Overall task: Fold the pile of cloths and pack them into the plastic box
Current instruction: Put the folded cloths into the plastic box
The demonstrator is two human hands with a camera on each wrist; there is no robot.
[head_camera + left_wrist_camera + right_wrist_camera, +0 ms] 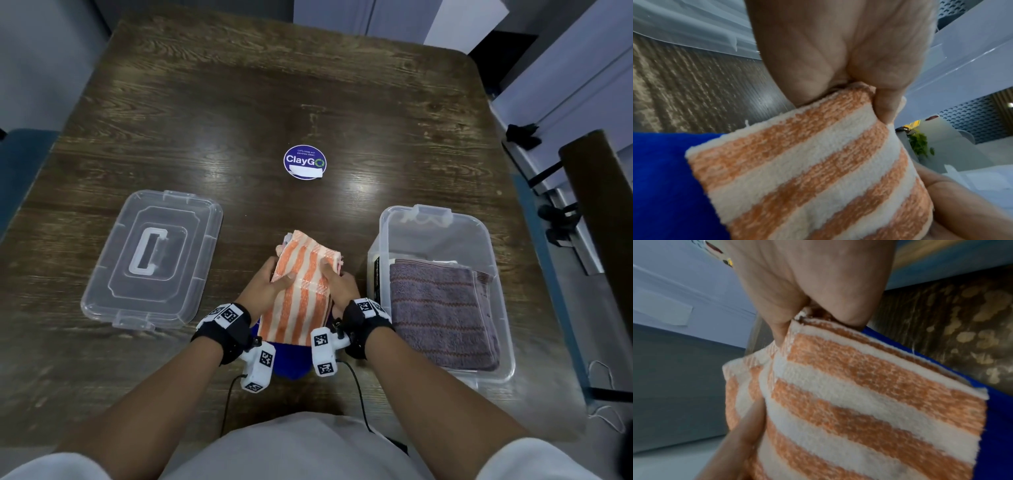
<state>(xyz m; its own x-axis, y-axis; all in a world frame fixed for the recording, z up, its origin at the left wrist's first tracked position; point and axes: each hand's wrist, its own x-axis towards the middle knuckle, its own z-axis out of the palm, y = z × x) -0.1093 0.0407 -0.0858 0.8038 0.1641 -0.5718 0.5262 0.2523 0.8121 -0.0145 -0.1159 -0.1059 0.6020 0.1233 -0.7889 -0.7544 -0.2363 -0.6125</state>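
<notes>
Dark wood-grain table (239, 102), round purple sticker (304, 161) at centre, pale walls (565, 68) behind

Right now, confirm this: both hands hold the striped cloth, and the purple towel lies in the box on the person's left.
Wrong side: the head view shows the box with the purple towel on the person's right; the lid lies on the left. The left hand and right hand do hold the striped cloth.

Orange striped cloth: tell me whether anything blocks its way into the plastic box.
Nothing visible does. The left hand and right hand hold the orange striped cloth beside the open plastic box; the lid lies apart, to the left. A folded purple towel already lies inside, so the cloth would go on top.
</notes>
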